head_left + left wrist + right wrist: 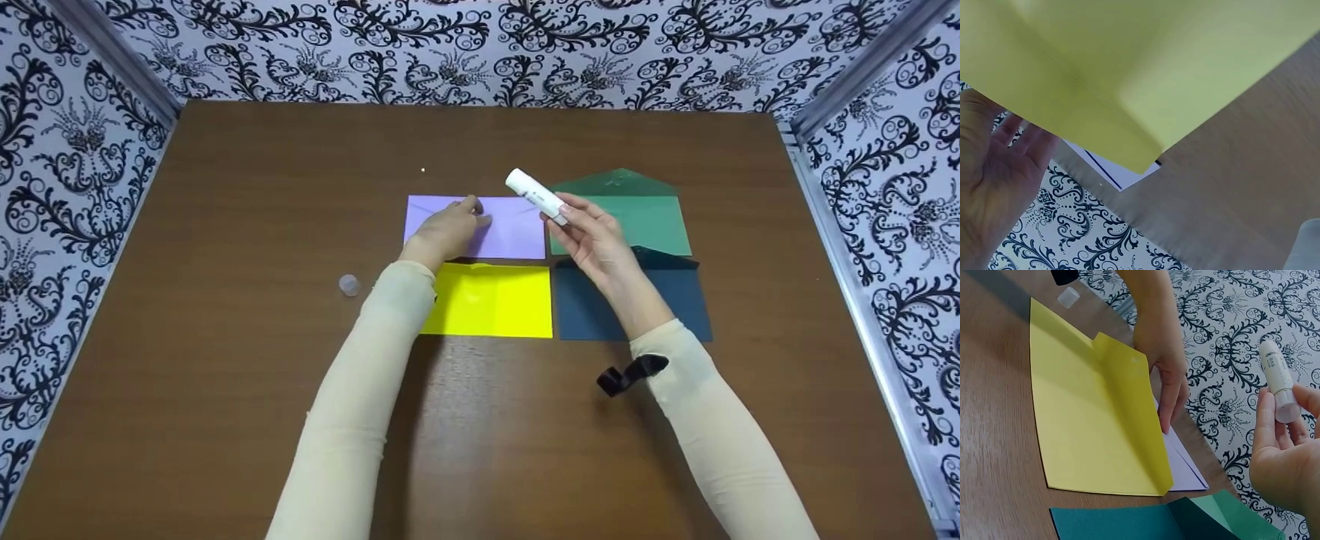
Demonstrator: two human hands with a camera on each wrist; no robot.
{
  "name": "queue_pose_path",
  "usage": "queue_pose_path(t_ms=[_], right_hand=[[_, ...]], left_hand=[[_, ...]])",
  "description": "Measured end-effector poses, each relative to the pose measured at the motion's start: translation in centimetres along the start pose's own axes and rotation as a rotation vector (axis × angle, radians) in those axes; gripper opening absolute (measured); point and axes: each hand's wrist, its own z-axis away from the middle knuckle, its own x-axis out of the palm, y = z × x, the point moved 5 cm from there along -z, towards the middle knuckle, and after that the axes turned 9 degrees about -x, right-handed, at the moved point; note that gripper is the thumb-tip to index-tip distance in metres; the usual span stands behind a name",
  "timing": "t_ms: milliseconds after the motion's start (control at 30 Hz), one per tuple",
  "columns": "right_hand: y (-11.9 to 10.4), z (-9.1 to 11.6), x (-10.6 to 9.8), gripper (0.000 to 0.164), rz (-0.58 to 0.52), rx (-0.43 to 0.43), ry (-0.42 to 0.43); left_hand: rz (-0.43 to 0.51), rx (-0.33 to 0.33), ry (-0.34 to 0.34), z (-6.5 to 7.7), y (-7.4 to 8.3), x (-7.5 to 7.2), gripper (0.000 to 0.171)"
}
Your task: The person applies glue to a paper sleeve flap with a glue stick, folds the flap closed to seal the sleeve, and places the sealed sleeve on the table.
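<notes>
My right hand (596,244) pinches a white glue stick (536,196) between thumb and fingers, holding it tilted above the gap between the purple and green envelopes. On the purple envelope (514,229) rests my left hand (446,231), fingers reaching across its left half. In front of it lies a yellow envelope (495,304), whose raised flap (1129,371) stands between the right wrist camera and part of the purple one. Seen from the left wrist, the yellow paper (1089,67) covers much of the left hand's work.
A green envelope (637,225) with its flap up lies at the back right, behind a dark blue envelope (600,311). The small translucent glue cap (349,285) sits left of the yellow envelope. Patterned walls (450,60) border the brown table (285,172). A black strap (630,375) hangs from the right sleeve.
</notes>
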Motion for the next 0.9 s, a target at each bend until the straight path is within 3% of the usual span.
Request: queue_pose_path(t_ms=[267, 433, 600, 800, 900], right_hand=[[0.11, 0.05, -0.18, 0.033, -0.006, 0.01, 0.011], [0.14, -0.01, -0.16, 0.034, 0.007, 0.006, 0.006], [0.23, 0.03, -0.01, 0.034, 0.023, -0.001, -0.002], [0.4, 0.08, 0.0, 0.037, 0.038, 0.002, -0.007], [0.3, 0.05, -0.12, 0.037, 0.025, 0.002, -0.002]], left_hand=[[0.202, -0.072, 0.034, -0.32, -0.74, 0.25, 0.032], [0.147, -0.07, 0.046, -0.13, -0.55, -0.03, 0.033], [0.041, -0.021, 0.016, 0.18, -0.15, -0.37, 0.049], [0.032, -0.028, -0.064, 0.09, -0.24, -0.16, 0.056], [0.043, -0.024, -0.058, -0.01, -0.35, -0.03, 0.055]])
